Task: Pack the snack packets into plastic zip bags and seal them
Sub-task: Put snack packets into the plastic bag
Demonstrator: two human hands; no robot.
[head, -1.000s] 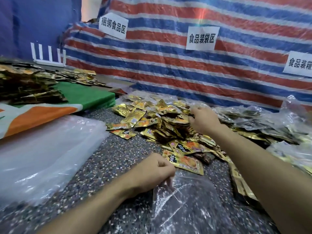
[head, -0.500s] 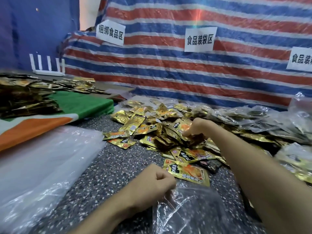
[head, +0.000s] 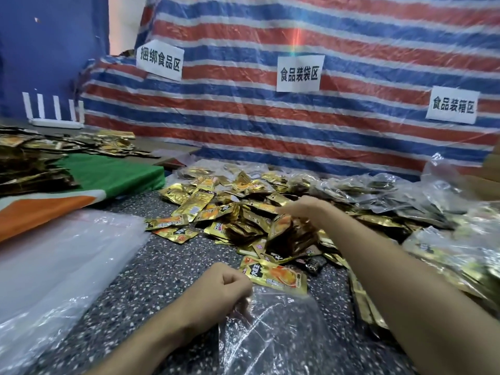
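Snack packets (head: 284,234) clutched in right hand (head: 300,209), left hand (head: 224,290) pinching zip bag (head: 276,336), sign (head: 299,73) 食品装袋区.

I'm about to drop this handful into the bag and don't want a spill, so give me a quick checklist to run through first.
1. Left hand pinches the zip bag at its edge: ok.
2. Bag mouth open wide enough: cannot tell.
3. Right hand grips the bunch of packets: ok.
4. Way to the bag clear: not ok, a loose packet lies at its edge.
5. Number of packets in the bunch: cannot tell.
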